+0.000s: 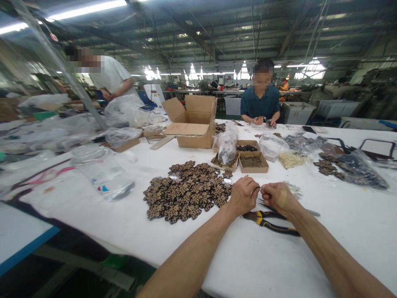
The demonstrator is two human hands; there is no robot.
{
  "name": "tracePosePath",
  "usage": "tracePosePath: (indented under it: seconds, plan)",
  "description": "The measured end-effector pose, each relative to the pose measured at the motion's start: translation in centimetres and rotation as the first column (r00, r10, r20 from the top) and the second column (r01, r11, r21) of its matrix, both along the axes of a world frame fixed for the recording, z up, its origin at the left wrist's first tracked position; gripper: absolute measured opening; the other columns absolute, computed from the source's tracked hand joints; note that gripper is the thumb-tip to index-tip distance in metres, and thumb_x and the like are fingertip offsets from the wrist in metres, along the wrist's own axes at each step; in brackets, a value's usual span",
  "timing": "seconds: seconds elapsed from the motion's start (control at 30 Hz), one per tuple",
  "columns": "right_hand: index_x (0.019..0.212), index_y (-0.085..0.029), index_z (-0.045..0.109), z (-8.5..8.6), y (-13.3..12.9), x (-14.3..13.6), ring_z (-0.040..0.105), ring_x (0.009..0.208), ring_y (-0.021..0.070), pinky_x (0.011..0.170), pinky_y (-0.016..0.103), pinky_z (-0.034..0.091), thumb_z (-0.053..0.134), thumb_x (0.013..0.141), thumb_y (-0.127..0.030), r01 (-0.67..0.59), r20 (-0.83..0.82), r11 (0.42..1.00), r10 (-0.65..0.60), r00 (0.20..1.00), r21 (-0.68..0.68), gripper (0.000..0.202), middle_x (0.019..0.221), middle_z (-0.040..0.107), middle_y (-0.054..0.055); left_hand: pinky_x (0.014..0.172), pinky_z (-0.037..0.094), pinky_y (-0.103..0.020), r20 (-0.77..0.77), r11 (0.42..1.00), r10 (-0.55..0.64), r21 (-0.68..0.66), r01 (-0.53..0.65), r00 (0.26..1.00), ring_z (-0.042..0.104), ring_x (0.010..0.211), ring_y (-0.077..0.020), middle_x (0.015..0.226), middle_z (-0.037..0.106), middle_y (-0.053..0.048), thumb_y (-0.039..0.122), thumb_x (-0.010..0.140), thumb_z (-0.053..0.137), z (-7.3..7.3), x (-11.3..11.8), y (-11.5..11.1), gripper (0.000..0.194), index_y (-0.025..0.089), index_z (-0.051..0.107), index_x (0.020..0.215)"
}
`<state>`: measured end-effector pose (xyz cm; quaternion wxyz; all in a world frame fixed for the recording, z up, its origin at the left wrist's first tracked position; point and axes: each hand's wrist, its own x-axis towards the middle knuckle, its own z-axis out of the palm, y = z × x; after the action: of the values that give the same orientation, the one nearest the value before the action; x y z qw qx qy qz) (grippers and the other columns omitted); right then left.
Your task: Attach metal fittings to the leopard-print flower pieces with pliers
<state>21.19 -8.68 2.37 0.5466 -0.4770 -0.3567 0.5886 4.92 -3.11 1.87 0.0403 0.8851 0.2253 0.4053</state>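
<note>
Right of the frame's centre, the left hand and right hand pinch a tiny dark piece between closed fingers, apparently mid-work; leopard-print pieces lie heaped at centre, how many done unclear.

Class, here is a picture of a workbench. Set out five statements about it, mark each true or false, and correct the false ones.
1. A tan patch is on the right hand. True.
2. The cardboard box is closed. False: the flaps of the cardboard box stand open.
3. The pliers lie on the table. True.
4. The jar is to the right of the spotted pieces in the picture. False: the jar is to the left of the spotted pieces.
5. The fingertips of the left hand are close to those of the right hand. True.
</note>
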Motion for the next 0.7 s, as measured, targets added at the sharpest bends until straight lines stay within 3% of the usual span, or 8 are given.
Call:
tracePosePath:
  seconds: [0.2, 0.37, 0.53, 0.7]
  plan:
    - [0.062, -0.019, 0.055, -0.8, 0.3, -1.5, 0.045, 0.046, 0.0093, 0.044, 0.022, 0.038, 0.072, 0.073, -0.036, 0.179, 0.079, 0.981, -0.184, 0.98, 0.068, 0.026, 0.054, 0.049, -0.005, 0.073, 0.045, -0.034, 0.111, 0.994, 0.077, -0.081, -0.069, 0.991, 0.058, 0.082, -0.02, 0.085, 0.062, -0.008, 0.02, 0.093, 0.053, -0.2, 0.7, -0.7, 0.009, 0.018, 0.061, 0.09]
    - [0.072, -0.019, 0.058, -0.6, 0.2, -1.4, 0.052, 0.044, 0.011, 0.042, 0.022, 0.039, 0.07, 0.074, -0.04, 0.211, 0.233, 0.969, -0.236, 0.943, 0.129, 0.025, 0.055, 0.054, -0.004, 0.072, 0.044, -0.034, 0.118, 0.992, 0.105, -0.081, -0.095, 0.987, 0.057, 0.081, -0.0199, 0.085, 0.061, -0.007, 0.021, 0.094, 0.051, 0.0, 1.0, -1.0, 0.01, 0.018, 0.06, 0.09]
    - [0.078, -0.018, 0.059, 0.8, -0.4, -1.3, 0.053, 0.045, 0.0139, 0.042, 0.024, 0.041, 0.071, 0.075, -0.052, 0.191, 0.417, 0.966, -0.249, 0.874, 0.176, 0.036, 0.055, 0.059, 0.0, 0.071, 0.042, -0.035, 0.071, 0.995, 0.096, -0.024, -0.094, 0.993, 0.057, 0.081, -0.0204, 0.085, 0.061, -0.007, 0.021, 0.094, 0.05, 0.4, 0.8, -0.9, 0.012, 0.018, 0.06, 0.089]
    - [0.083, -0.017, 0.063, 1.9, -0.7, 0.5, 0.057, 0.05, 0.016, 0.048, 0.026, 0.045, 0.067, 0.081, -0.058, 0.036, 0.553, 0.969, -0.17, 0.816, 0.246, 0.041, 0.056, 0.061, 0.002, 0.074, 0.044, -0.034, 0.088, 0.996, 0.073, -0.059, -0.068, 0.993, 0.058, 0.083, -0.0202, 0.084, 0.061, -0.007, 0.021, 0.093, 0.052, 0.6, 0.4, -0.8, 0.009, 0.019, 0.06, 0.089]
